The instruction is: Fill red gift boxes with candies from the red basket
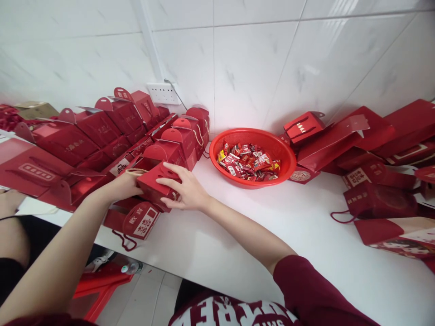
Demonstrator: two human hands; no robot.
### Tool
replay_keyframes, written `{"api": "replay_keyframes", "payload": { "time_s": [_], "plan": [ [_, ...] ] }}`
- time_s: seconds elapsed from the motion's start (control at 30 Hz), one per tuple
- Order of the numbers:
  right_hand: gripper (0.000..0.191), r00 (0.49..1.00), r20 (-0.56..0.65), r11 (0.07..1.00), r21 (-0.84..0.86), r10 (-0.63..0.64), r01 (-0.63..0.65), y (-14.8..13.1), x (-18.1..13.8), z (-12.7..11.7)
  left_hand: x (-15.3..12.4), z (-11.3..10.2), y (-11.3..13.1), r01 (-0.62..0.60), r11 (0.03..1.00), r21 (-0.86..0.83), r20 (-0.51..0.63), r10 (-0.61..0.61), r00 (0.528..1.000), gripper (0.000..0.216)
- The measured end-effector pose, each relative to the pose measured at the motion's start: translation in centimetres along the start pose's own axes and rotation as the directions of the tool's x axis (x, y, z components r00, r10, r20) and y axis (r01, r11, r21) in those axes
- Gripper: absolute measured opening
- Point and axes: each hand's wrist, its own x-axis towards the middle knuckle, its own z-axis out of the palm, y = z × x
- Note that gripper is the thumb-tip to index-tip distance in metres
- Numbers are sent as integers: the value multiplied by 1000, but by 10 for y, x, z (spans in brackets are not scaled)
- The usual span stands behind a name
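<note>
Between my two hands is a small red gift box (154, 181), tilted above the row of boxes at the table's near left. My right hand (185, 186) grips its right side, thumb and fingers spread across the top and front. At its left side my left hand (124, 186) holds on, with the fingertips hidden by the box. Just below lies another red gift box (137, 220) with white-panelled characters and a dark red cord handle. Behind my hands stands a row of red gift boxes (180, 136) with rounded tab tops and cords.
A red plastic basket (217, 168) of wrapped sweets (249, 159) stands by the tiled wall. Red boxes pile up at right (377, 174) and at far left (68, 140). Another person's arm (12, 203) shows at the left edge. A red stool (102, 283) and bottle (132, 268) are below.
</note>
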Motion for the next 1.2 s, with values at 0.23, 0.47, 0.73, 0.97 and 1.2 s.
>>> {"api": "replay_keyframes", "payload": {
  "time_s": [0.23,0.47,0.73,0.97,1.2],
  "plan": [
    [45,998,53,999,-27,29,-28,-1,-8,8,-46,-32,-11,93,991,-92,91,-85,992,57],
    [41,987,155,991,-115,-49,68,-7,19,12,-74,-40,16,209,971,-113,-217,-230,949,60],
    [52,979,198,966,-238,-51,99,-8,34,27,-65,-19,29,128,990,-55,-273,-138,952,59],
    [37,987,-16,987,-29,157,-157,-7,-23,36,-64,1,51,230,940,250,-283,-156,946,86],
    [41,953,170,949,152,249,-275,-10,-72,65,-69,12,87,391,846,361,-422,-226,878,85]
  ]
}}
